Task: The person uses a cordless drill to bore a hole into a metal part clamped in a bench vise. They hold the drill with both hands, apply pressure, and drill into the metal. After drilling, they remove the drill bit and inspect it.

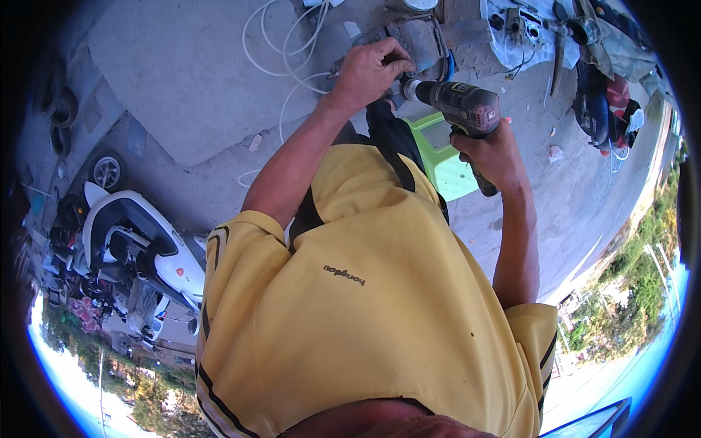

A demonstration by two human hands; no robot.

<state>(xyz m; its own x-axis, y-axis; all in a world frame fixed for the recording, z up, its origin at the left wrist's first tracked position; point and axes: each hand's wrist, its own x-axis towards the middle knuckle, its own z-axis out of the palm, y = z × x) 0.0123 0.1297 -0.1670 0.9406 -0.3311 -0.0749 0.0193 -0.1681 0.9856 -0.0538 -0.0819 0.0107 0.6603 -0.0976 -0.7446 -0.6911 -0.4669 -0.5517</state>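
My right hand (488,150) grips the handle of a dark cordless drill (464,106), its nose pointing left toward a worn cylindrical metal assembly (418,42) on the ground. My left hand (369,73) is at the near left side of that assembly, thumb and fingers pinched just beside the drill's front; what is between them is too small or hidden to make out. Thin pale hose (322,76) runs in loops left of my left hand.
A green plastic stool (449,175) stands below the drill. Engine parts (522,28) lie on plastic sheeting at upper right, near a dark and red heap (599,109). A white scooter (168,266), a wheel (107,172) and tyres (64,106) are at left.
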